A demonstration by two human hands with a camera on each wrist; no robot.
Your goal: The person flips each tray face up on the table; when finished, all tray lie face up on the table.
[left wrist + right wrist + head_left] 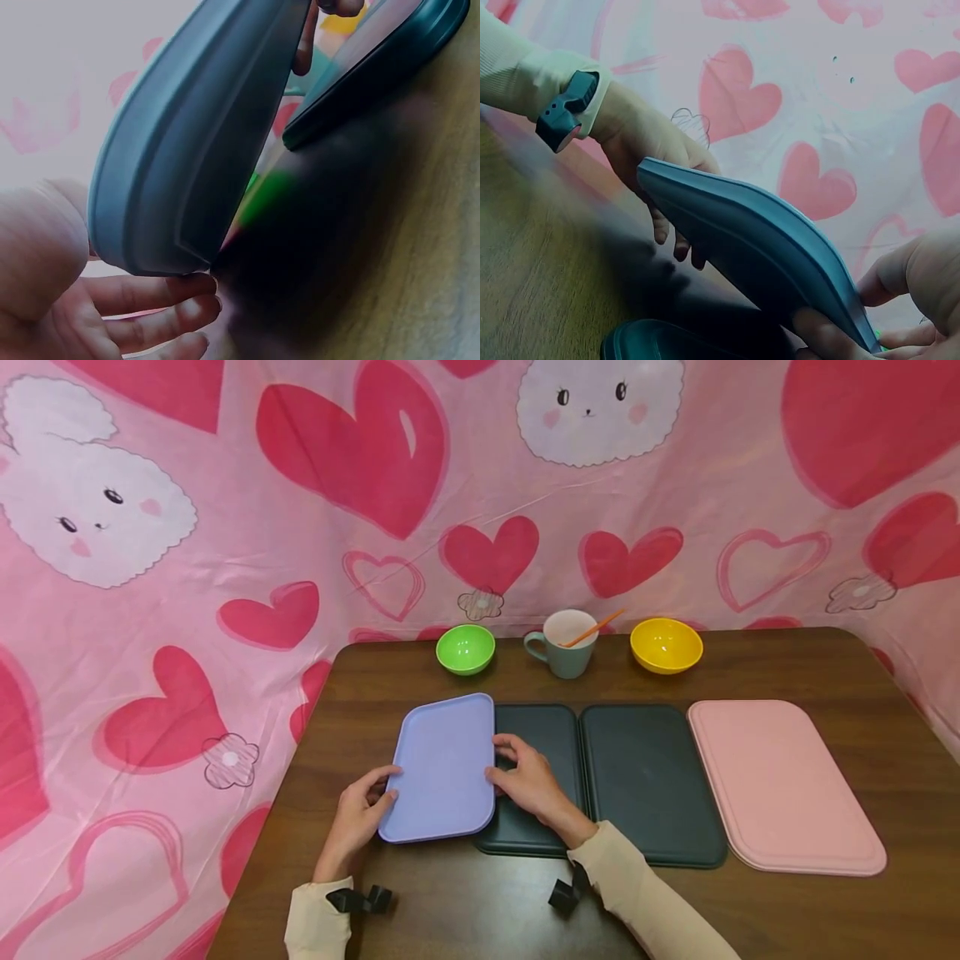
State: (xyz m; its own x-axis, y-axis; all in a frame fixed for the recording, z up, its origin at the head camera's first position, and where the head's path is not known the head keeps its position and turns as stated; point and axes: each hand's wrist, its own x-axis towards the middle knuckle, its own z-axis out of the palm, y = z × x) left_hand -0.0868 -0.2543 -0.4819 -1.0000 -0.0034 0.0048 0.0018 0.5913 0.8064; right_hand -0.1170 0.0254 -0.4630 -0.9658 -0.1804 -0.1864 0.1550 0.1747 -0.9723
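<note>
Pink cloth backdrop (420, 577) w/ red hearts & white fluffy animal faces fills the bkgd behind a dk brown wood table (795, 918). On the table, R side, lies the pink tray (783, 785), flat; just to its left, the right dark tray (648, 785), then the left dark tray (555, 743), all side by side, long sides running front to back.

Lavender tray (442, 768) is at the L end of that row, held up off the tabletop & tilted; wrist views show its underside w/ shadow on the wood below. In the head view its R edge overlaps the left dark tray's L part.

Beige sleeves (652, 893) cover the person's forearms. Right hand (532, 781) pinches the lavender tray's R edge btwn thumb & fingers; left hand (360, 814) grips its L edge, thumb at the rim. So both hands are grasping the same tray, one per long side.

Along the table's far edge, L to R: green bowl (465, 650), gray-green mug (566, 662) w/ white inside & handle to the L, yellow bowl (666, 647), spaced apart. Smaller: black wrist devices (564, 897), one per cuff. Thinnest item, an orange stick (602, 627), leans in the mug, top end pointing up-R.
</note>
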